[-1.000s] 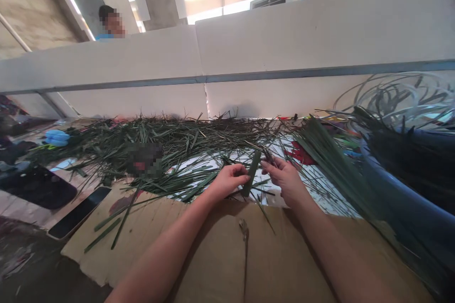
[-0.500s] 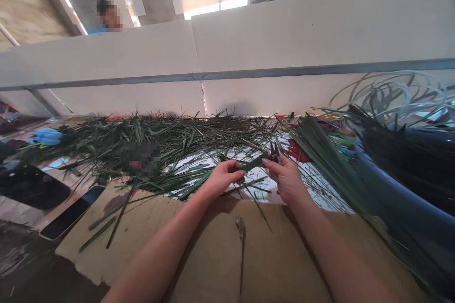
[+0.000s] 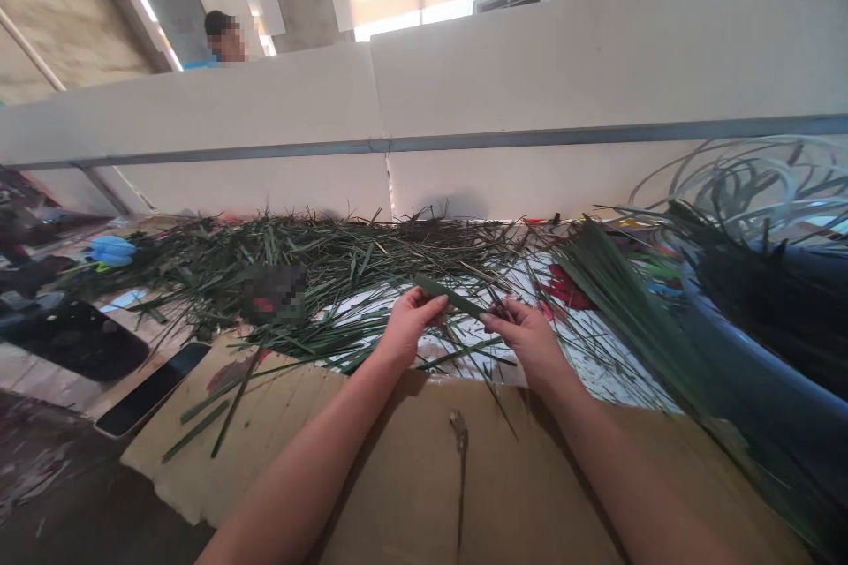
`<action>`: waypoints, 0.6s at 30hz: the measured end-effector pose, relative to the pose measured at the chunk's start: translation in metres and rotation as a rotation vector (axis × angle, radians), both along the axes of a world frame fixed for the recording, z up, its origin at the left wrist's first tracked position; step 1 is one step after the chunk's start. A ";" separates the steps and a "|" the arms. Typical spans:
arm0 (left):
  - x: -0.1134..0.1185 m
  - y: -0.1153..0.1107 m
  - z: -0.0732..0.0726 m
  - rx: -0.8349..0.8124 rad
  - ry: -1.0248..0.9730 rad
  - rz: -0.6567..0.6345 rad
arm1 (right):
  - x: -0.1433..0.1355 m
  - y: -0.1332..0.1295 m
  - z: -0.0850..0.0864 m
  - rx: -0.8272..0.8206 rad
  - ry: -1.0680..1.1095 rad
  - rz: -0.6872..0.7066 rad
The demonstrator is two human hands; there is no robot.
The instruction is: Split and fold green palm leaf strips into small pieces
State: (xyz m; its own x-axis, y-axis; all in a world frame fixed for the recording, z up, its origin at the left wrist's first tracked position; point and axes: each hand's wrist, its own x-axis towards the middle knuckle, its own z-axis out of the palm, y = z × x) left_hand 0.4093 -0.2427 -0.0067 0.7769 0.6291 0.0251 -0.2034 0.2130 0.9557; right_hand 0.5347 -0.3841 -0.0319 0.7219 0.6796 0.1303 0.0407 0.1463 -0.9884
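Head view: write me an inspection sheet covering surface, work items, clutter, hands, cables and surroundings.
Surface: brown cardboard along the near edge; white surface beyond.
Work items: flat green leaf strip; dark pointed tool, type unclear.
Clutter: leaf heap across the back; smartphone at left.
Hands: left hand grips the strip; right hand holds the tool at the strip's right end.
Cables: none certain; pale coils beyond the blue tub, kind unclear.
Surroundings: white partition; a person's head above it.

A heap of leaves (image 3: 331, 249) is running along a partition (image 3: 530, 75). Cardboard (image 3: 278, 402) is lying before the heap, a phone (image 3: 154, 388) resting by its left edge. Between left hand (image 3: 414, 320) and right hand (image 3: 523, 331), a strip (image 3: 454, 297) is spanning. Rightward, a bundle (image 3: 619, 305) is lying beside a tub (image 3: 748, 349), coils (image 3: 772, 172) sitting behind.
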 end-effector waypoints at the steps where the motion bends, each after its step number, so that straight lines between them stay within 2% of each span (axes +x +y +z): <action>1: 0.002 -0.004 -0.003 0.018 0.018 -0.027 | -0.003 0.001 -0.001 0.011 0.016 0.005; 7: 0.007 -0.015 -0.011 0.090 0.078 -0.062 | -0.015 0.006 -0.005 0.017 0.025 0.040; 13: 0.002 -0.004 -0.004 0.021 0.043 -0.035 | -0.017 0.000 0.008 -0.106 0.115 0.098; 18: -0.001 0.000 -0.002 -0.004 0.025 -0.040 | -0.014 -0.003 0.012 -0.134 0.083 0.115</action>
